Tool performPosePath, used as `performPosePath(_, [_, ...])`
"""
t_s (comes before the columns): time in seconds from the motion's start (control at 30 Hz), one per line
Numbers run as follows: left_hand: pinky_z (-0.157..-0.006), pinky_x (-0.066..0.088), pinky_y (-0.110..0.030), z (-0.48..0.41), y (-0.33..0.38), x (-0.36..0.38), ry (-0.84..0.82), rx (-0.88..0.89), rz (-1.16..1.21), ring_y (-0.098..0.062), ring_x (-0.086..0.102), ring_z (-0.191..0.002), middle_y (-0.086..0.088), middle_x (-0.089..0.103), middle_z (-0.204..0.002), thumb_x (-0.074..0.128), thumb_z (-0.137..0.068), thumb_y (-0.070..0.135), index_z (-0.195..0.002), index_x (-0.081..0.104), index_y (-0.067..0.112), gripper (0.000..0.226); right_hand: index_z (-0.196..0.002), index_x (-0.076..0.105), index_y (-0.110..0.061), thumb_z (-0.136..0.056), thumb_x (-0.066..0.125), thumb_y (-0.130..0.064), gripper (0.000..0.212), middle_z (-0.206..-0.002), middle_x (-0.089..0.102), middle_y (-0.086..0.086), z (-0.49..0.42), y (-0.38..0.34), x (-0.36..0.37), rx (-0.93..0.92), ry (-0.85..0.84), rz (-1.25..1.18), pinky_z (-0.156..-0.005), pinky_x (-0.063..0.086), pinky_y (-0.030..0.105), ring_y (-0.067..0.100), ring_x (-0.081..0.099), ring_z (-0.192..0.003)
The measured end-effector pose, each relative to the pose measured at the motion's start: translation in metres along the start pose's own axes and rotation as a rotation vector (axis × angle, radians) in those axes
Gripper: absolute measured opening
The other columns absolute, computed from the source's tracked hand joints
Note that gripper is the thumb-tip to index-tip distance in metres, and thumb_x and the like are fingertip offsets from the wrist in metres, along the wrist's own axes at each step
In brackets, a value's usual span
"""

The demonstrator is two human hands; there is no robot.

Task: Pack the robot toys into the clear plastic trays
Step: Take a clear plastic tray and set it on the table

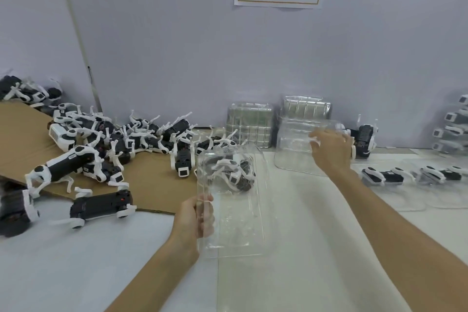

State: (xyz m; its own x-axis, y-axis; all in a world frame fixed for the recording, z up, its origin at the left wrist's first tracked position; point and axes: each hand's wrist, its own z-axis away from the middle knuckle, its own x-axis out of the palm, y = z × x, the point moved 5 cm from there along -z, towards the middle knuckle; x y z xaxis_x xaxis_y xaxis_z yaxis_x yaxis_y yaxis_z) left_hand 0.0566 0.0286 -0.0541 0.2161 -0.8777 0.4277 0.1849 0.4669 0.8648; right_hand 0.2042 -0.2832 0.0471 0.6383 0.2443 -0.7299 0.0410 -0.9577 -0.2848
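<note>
Early in the packing: most robot dog toys (114, 139) lie loose
The left hand (192, 218) grips a clear plastic tray (235, 223) by its edge and the right hand (329, 149) grasps a second tray (293, 149); the loose heap sits left of the left hand, a few packed toys (382, 176) right of the right hand

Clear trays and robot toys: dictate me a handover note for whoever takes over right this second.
Left hand grips a clear tray by its left edge; it looks empty.
Right hand is on a second tray further back; grip too blurred to tell.
Done: packed toys lie at far right.
Left: the pile of loose toys on the cardboard; spare tray stacks stand by the wall.
</note>
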Motion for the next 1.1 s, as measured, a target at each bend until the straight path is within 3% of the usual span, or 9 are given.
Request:
performPosePath(0.13, [-0.035,0.017,-0.017,-0.002,-0.001,0.004,-0.038,-0.052,0.044,-0.008,0.022,-0.035,0.003,0.029,-0.054,0.039,-0.093,0.008,-0.078,0.054,0.016,0.023,-0.129,0.064,-0.022,-0.1,0.055,-0.022,0.031,-0.137,0.058,0.007,-0.006,0.008,0.015,0.067,-0.032,0.147,-0.11,0.022,0.045,0.031,0.043,-0.133])
performPosePath(0.33, [-0.032,0.018,-0.015,-0.001,-0.005,0.005,-0.068,-0.08,0.049,-0.007,0.023,-0.032,0.004,0.03,-0.051,0.041,-0.094,0.009,-0.079,0.055,0.016,0.022,-0.122,0.063,-0.013,-0.091,0.066,-0.017,0.031,-0.131,0.053,0.015,-0.012,0.002,0.008,0.148,0.081,0.2,-0.101,0.033,0.046,0.034,0.047,-0.122])
performPosePath(0.43, [-0.03,0.019,-0.014,0.0,-0.004,0.007,-0.074,-0.088,0.053,-0.007,0.024,-0.03,0.005,0.032,-0.048,0.04,-0.094,0.009,-0.078,0.056,0.016,0.023,-0.115,0.066,-0.011,-0.089,0.065,-0.007,0.027,-0.13,0.053,0.016,-0.017,0.01,0.013,0.18,-0.016,0.033,-0.1,0.04,0.045,0.035,0.051,-0.118])
performPosePath(0.53, [-0.03,0.02,-0.015,0.001,-0.003,0.007,-0.066,-0.088,0.042,-0.007,0.025,-0.031,0.005,0.032,-0.048,0.04,-0.094,0.008,-0.078,0.056,0.016,0.024,-0.125,0.065,-0.012,-0.089,0.06,-0.003,0.037,-0.142,0.05,0.016,-0.018,0.019,0.022,0.179,-0.212,-0.092,-0.103,0.044,0.047,0.035,0.054,-0.122])
performPosePath(0.67, [-0.033,0.022,-0.016,0.0,-0.003,0.007,-0.05,-0.078,0.042,-0.008,0.029,-0.034,0.004,0.036,-0.049,0.037,-0.093,0.007,-0.079,0.056,0.016,0.025,-0.123,0.066,-0.013,-0.088,0.059,-0.003,0.038,-0.135,0.058,0.012,-0.003,0.004,0.009,0.148,-0.09,-0.196,-0.106,0.04,0.044,0.029,0.053,-0.124])
performPosePath(0.73, [-0.035,0.022,-0.019,-0.001,-0.003,0.008,-0.043,-0.064,0.056,-0.01,0.03,-0.036,0.002,0.037,-0.051,0.036,-0.093,0.007,-0.079,0.054,0.014,0.024,-0.11,0.07,-0.014,-0.091,0.059,-0.007,0.023,-0.119,0.068,0.009,0.013,-0.015,-0.001,0.163,-0.07,-0.464,-0.09,0.047,0.034,0.025,0.063,-0.108])
performPosePath(0.83, [-0.034,0.029,-0.019,-0.001,-0.001,0.009,-0.032,-0.024,0.111,-0.012,0.033,-0.035,-0.001,0.038,-0.052,0.036,-0.094,0.006,-0.078,0.05,0.013,0.023,-0.098,0.068,-0.019,-0.098,0.059,-0.027,0.013,-0.101,0.074,0.007,0.052,-0.055,-0.008,0.194,-0.343,-0.889,-0.072,0.051,0.028,0.018,0.072,-0.081])
performPosePath(0.97, [-0.042,0.041,-0.02,-0.001,0.002,0.006,-0.023,0.029,0.262,-0.011,0.045,-0.043,0.0,0.05,-0.056,0.037,-0.094,0.001,-0.081,0.054,0.011,0.024,-0.12,0.06,-0.029,-0.081,0.057,-0.065,0.054,-0.117,0.068,-0.008,0.106,-0.084,-0.013,0.112,-0.771,-1.081,-0.082,0.056,0.035,0.013,0.072,-0.099])
performPosePath(1.1, [-0.052,0.047,-0.024,0.0,0.005,0.009,-0.103,0.069,0.279,-0.015,0.049,-0.054,-0.005,0.054,-0.065,0.033,-0.095,-0.003,-0.084,0.053,0.007,0.025,-0.121,0.059,-0.034,-0.077,0.07,-0.046,0.048,-0.121,0.067,-0.007,0.134,-0.089,-0.007,0.064,-0.789,-1.135,-0.084,0.056,0.033,0.013,0.069,-0.105])
